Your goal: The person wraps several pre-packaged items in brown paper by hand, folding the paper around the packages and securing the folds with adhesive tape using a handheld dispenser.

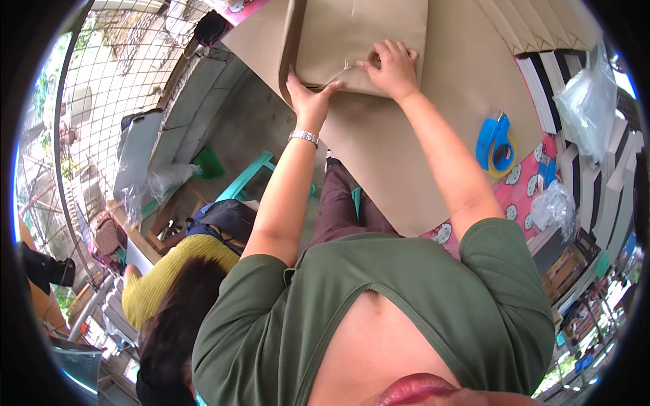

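Note:
A large brown paper bag (359,37) lies on the brown-covered table (379,169) in front of me, its left side standing up as a folded edge. My left hand (310,101) grips its near left corner, thumb on top and fingers along the side. Near the bag's close edge, my right hand (393,68) is closed, thumb and forefinger pinched at the paper by a slanting fold. A small whitish mark or scrap shows beside that pinch; I cannot make out what it is.
A blue tape dispenser (494,145) stands at the right on the table. Folded brown paper bags (542,24) are piled far right, near clear plastic (588,101). A turquoise plastic stool (247,177) is below left. Another person in a yellow top (179,271) sits at my left.

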The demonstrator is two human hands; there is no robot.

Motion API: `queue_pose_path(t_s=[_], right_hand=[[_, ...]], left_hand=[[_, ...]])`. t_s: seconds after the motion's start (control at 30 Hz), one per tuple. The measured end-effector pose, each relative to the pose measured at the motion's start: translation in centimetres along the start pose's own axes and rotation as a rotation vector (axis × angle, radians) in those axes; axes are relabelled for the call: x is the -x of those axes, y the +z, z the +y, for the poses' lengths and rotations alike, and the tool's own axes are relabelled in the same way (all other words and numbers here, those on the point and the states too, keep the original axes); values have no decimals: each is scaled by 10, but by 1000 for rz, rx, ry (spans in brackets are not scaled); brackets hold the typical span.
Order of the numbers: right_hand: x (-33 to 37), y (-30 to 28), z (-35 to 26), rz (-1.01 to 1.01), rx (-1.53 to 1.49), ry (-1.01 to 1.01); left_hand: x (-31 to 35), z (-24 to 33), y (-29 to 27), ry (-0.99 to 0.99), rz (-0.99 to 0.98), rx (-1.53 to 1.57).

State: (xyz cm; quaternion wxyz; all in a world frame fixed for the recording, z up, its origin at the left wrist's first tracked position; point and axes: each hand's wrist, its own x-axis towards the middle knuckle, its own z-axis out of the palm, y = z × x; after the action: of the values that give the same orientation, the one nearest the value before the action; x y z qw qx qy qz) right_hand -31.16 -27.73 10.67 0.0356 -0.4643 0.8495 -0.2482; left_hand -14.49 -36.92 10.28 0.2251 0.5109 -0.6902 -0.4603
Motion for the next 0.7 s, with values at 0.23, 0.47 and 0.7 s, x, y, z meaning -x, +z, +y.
queue_pose_path(t_s=[0.23, 0.47, 0.7], right_hand=[[-2, 7, -15, 6, 135, -17], [-4, 10, -19, 25, 156, 29], [85, -52, 96, 473, 282, 319]], left_hand=[[-4, -9, 9, -122, 24, 232], [1, -11, -2, -152, -94, 515], [-4, -26, 10, -29, 59, 320]])
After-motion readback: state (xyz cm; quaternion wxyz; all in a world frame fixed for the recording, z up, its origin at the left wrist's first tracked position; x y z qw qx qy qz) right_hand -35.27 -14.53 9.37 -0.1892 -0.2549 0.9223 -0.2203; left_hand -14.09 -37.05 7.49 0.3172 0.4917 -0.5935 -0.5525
